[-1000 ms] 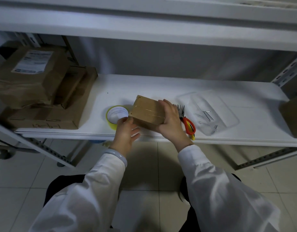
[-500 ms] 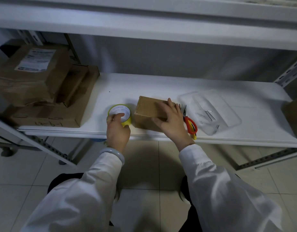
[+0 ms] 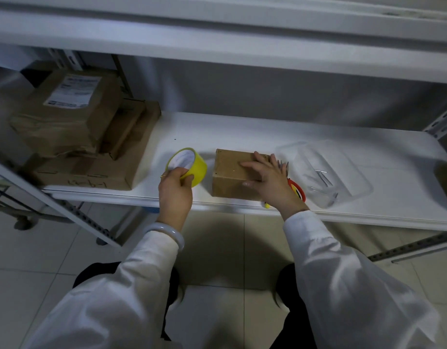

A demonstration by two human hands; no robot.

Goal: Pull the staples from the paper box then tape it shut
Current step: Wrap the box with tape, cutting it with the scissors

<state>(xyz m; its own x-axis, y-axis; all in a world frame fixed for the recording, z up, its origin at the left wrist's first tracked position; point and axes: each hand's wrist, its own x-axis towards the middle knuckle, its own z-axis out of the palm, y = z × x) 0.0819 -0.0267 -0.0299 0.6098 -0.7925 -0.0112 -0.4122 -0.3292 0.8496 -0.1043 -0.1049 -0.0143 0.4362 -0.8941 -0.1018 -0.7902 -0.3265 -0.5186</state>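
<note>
A small brown paper box [image 3: 230, 175] lies flat on the white shelf [image 3: 242, 129], near its front edge. My right hand [image 3: 270, 180] rests on the box's right half, fingers spread over the top and thumb against the front face. To the left of the box, my left hand [image 3: 176, 190] grips a yellow roll of tape [image 3: 188, 166], tilted up on its edge just above the shelf. Red-handled pliers [image 3: 296, 188] lie right of the box, mostly hidden behind my right hand.
A clear plastic tray [image 3: 343, 177] with a few pulled staples [image 3: 322, 175] sits to the right. Stacked brown parcels [image 3: 79, 137] fill the shelf's left end. Another brown box [image 3: 446, 182] shows at the right edge. An upper shelf hangs low overhead.
The box went from held tilted in both hands to lying flat on the shelf. My left hand let go of it, reached the tape roll and lifted it on edge.
</note>
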